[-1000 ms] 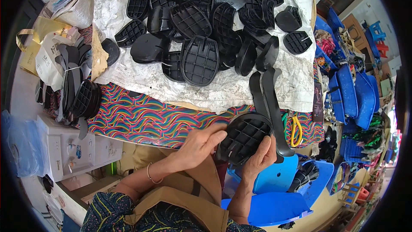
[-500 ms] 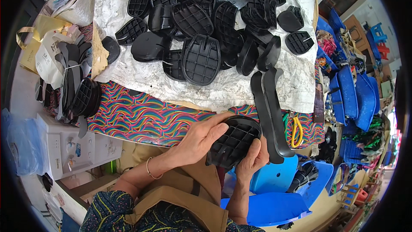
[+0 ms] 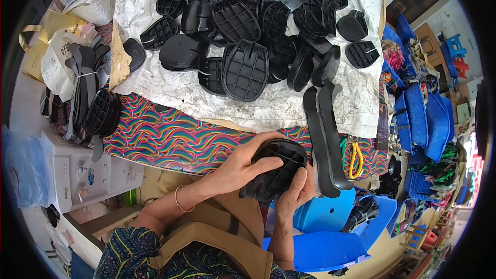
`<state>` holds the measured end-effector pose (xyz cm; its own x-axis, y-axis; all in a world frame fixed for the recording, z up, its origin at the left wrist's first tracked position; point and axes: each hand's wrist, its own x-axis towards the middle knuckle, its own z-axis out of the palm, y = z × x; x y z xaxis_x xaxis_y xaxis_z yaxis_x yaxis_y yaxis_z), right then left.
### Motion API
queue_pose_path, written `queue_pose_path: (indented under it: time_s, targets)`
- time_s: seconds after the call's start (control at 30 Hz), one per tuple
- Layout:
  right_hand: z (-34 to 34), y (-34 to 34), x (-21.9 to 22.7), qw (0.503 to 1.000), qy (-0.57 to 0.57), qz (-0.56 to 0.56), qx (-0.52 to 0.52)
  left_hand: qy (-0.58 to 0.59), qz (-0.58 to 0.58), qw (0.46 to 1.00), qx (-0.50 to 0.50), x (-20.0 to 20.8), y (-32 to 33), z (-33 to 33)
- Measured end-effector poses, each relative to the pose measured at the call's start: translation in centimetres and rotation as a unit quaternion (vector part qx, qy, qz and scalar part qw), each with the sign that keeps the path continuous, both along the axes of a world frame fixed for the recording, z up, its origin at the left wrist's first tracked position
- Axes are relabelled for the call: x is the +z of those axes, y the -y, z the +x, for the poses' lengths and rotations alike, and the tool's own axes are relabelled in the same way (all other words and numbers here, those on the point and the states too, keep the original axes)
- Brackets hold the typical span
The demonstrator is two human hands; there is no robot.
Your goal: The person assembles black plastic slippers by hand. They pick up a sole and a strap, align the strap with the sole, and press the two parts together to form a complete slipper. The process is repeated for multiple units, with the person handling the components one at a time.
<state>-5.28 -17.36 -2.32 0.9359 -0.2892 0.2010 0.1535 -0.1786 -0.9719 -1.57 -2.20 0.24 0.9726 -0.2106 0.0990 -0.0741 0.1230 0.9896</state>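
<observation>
A black shoe heel [image 3: 275, 183] with a gridded hollow face is held between my hands, just in front of the table's near edge. My left hand [image 3: 243, 164] is closed round its left side, thumb pressed across the grid. The right side is gripped by my right hand [image 3: 299, 190], its thumb at the rim and its fingers hidden below. On the white sheet beyond lies a heap of similar black heels [image 3: 245, 71], some grid up, others smooth side up. Two long black sole strips [image 3: 326, 139] hang over the edge beside my right hand.
A patterned cloth [image 3: 170, 137] covers the table under the white sheet [image 3: 206, 106]. Yellow-handled scissors [image 3: 356, 160] lie right of the strips. At left are bundled black strips [image 3: 85, 80] and stacked heels. Blue plastic bins [image 3: 320, 250] stand below, to my right.
The heel has moved slightly left and tilted in my hands. My left thumb has slid from near the rim onto the grid, and my right hand has shifted left with the heel.
</observation>
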Motion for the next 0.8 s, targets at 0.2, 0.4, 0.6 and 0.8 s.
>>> queue_pose_path:
  time_s: [0.2, 0.4, 0.6, 0.8]
  targets:
    - [-0.6, 1.8, 1.0, 0.979, -0.135, 0.035, 0.146, -0.025, 0.011, 0.998, -0.055, 0.7, -2.2, 0.5]
    - [1.4, 4.4, 3.9, 0.94, -0.167, 0.016, 0.298, -0.039, 0.095, 0.971, -0.218, 1.1, -4.0, 1.2]
    - [3.8, 3.2, 4.9, 0.916, -0.105, -0.12, 0.369, -0.001, 0.141, 0.956, -0.258, 0.8, -4.0, 1.8]
    - [3.0, 2.4, 3.7, 0.916, -0.097, -0.216, 0.325, -0.047, 0.094, 0.962, -0.25, 0.3, -4.1, 2.0]
